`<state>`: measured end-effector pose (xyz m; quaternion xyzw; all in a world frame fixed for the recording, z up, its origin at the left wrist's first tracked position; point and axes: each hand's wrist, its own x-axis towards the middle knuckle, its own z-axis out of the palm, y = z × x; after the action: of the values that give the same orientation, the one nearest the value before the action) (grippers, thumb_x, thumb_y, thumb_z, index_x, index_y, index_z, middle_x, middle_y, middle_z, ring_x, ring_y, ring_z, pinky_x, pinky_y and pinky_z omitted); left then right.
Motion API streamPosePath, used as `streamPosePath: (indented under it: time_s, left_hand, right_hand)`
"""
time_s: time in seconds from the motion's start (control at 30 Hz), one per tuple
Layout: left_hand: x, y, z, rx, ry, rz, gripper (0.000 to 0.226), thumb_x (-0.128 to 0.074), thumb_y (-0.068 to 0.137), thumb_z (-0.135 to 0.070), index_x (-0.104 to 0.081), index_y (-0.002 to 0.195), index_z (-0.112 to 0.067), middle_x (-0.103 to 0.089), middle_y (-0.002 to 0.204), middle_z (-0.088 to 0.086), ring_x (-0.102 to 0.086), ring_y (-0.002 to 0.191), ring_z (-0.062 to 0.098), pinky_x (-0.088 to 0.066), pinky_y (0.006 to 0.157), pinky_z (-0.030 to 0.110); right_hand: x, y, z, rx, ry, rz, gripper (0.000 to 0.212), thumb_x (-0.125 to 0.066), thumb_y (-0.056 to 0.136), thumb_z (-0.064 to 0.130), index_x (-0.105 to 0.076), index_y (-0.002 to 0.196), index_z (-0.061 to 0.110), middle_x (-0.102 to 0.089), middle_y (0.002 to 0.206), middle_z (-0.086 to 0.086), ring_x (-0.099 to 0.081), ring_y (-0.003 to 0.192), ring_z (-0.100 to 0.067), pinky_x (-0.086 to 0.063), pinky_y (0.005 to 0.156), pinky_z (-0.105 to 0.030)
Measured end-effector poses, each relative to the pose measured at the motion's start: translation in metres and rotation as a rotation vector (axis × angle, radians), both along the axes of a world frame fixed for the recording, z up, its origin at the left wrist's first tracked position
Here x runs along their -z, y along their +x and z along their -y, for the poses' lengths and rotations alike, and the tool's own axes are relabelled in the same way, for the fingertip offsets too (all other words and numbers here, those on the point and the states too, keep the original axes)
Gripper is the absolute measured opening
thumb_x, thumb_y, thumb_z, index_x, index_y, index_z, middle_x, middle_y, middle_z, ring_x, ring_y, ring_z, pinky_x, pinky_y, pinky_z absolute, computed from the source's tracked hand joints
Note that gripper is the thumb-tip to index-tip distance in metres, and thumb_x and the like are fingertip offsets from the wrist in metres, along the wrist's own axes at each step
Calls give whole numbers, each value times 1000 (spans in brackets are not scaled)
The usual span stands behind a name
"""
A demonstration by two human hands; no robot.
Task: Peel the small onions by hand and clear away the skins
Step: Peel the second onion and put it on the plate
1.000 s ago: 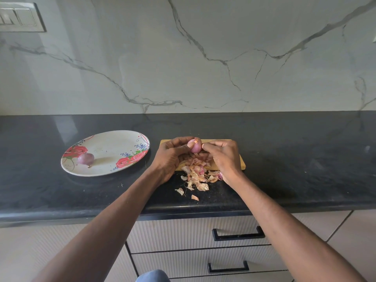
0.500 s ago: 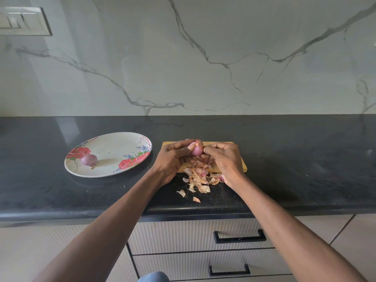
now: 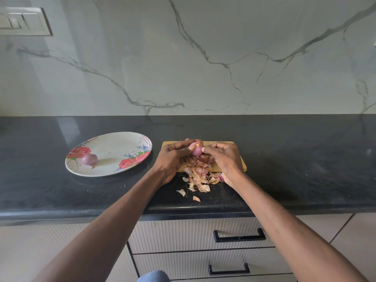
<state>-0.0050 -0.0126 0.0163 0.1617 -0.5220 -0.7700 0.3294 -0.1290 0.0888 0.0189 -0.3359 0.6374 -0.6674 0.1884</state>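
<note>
A small pink onion (image 3: 197, 148) is held above the wooden cutting board (image 3: 238, 157). My left hand (image 3: 173, 159) grips it from the left, thumb on top. My right hand (image 3: 223, 159) pinches at its right side with curled fingers. Under both hands a pile of papery onion skins (image 3: 200, 177) spreads from the board onto the black counter. A second small onion (image 3: 89, 159) lies on the floral plate (image 3: 114, 151) to the left.
Loose skin scraps (image 3: 181, 192) lie near the counter's front edge (image 3: 81, 212). A marble backsplash rises behind, with a switch plate (image 3: 24, 22) at top left. Drawers with black handles (image 3: 239, 237) sit below the counter.
Both hands stay together on the onion over the board; the fingers have shifted slightly round it. The skins and the plate's onion lie as before.
</note>
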Motion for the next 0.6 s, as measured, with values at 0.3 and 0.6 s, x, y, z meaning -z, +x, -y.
streamPosePath:
  time_s: [0.3, 0.6]
  left_hand:
    - [1, -1, 2, -19, 17, 0, 16, -60, 92, 5, -73, 100, 2, -75, 88, 16, -72, 65, 20, -61, 62, 24]
    - [1, -1, 2, -19, 6, 3, 16, -58, 95, 4, -70, 105, 4, -74, 89, 18, -71, 65, 20, -60, 62, 24]
  right_hand:
    - [-2, 4, -2, 3, -46, 3, 5, -79, 81, 10, -79, 80, 4, -75, 69, -5, -72, 63, -13, -54, 58, -20]
    - [3, 0, 2, 9, -48, -16, 12, -74, 83, -1, -78, 77, 9, -76, 71, -3, -73, 65, -14, -56, 62, -23]
